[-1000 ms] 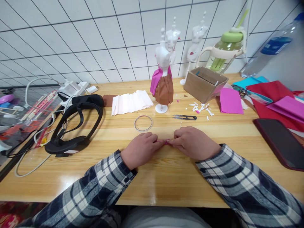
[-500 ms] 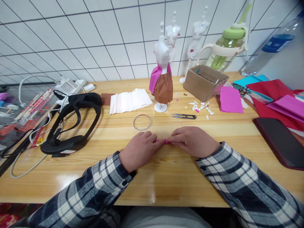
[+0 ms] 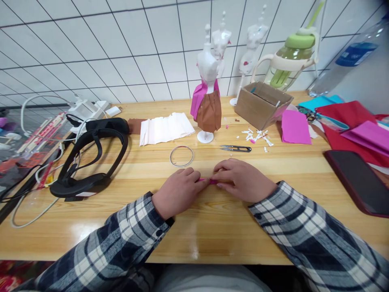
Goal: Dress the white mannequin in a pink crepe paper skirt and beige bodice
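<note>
One narrow pink piece (image 3: pixel 213 181), fabric or paper unclear, lay mid-frame, mostly hidden: left hand (image 3: pixel 178 192) and right hand (image 3: pixel 243 180) each pinched it with closed fingertips. Above centre: one thin round hoop (image 3: pixel 181 156), one pair of dark snips (image 3: pixel 240 149). Upper centre: three glossy white mannequins (image 3: pixel 208 65), foremost wearing one creased brown skirt (image 3: pixel 209 111). Right edge: one phone (image 3: pixel 358 182), corner cut off.

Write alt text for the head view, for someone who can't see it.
A person's left hand and right hand hold a small pink piece at a wooden table. Beyond them are a ring, snips and a mannequin in a brown skirt; a black headset lies left, a phone right.
</note>
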Demonstrator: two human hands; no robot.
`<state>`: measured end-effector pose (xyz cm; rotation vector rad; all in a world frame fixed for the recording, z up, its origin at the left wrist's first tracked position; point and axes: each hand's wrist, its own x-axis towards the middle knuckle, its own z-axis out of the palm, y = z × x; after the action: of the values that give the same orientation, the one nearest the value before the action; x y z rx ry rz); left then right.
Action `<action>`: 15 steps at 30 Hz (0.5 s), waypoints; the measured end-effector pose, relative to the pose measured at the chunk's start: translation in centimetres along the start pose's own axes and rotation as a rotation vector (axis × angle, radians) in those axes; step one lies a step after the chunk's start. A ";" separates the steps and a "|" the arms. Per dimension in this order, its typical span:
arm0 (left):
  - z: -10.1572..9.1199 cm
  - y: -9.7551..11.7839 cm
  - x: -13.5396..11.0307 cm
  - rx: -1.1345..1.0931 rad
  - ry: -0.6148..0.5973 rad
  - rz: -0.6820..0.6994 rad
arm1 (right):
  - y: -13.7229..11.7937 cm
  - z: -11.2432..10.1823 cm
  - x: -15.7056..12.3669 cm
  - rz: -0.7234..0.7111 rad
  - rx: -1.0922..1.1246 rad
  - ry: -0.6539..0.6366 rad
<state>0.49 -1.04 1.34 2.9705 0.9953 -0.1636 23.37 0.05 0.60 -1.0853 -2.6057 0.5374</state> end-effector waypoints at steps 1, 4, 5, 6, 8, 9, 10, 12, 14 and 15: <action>0.0 0.0 0.0 -0.005 0.001 0.001 | 0.0 0.0 0.0 -0.008 0.002 0.007; 0.1 -0.2 0.0 -0.015 0.009 0.002 | 0.1 0.1 -0.2 -0.020 -0.017 0.016; 0.1 -0.2 0.0 -0.016 0.012 0.002 | 0.2 0.1 -0.2 -0.021 -0.027 0.013; 0.2 -0.2 0.0 -0.015 0.014 0.002 | 0.2 0.1 -0.2 -0.022 -0.034 0.011; 0.3 -0.2 -0.1 -0.010 0.021 0.003 | 0.2 -0.1 -0.3 -0.028 -0.026 0.016; 0.4 -0.2 -0.1 -0.006 0.024 0.004 | 0.3 -0.2 -0.4 -0.031 -0.012 0.026; 0.4 -0.2 -0.1 -0.002 0.029 0.004 | 0.3 -0.3 -0.4 -0.031 0.002 0.042; 0.5 -0.2 -0.1 0.005 0.036 0.010 | 0.5 -0.6 -0.6 -0.026 0.019 0.084; 0.5 -0.3 -0.1 0.008 0.038 0.018 | 0.6 -0.7 -0.7 -0.018 0.010 0.107; 0.5 -0.3 -0.1 0.008 0.037 0.020 | 0.6 -0.6 -0.7 -0.019 0.001 0.104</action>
<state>0.24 -0.88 0.90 3.0003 0.9702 -0.1134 24.46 0.10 0.85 -1.0581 -2.5225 0.4655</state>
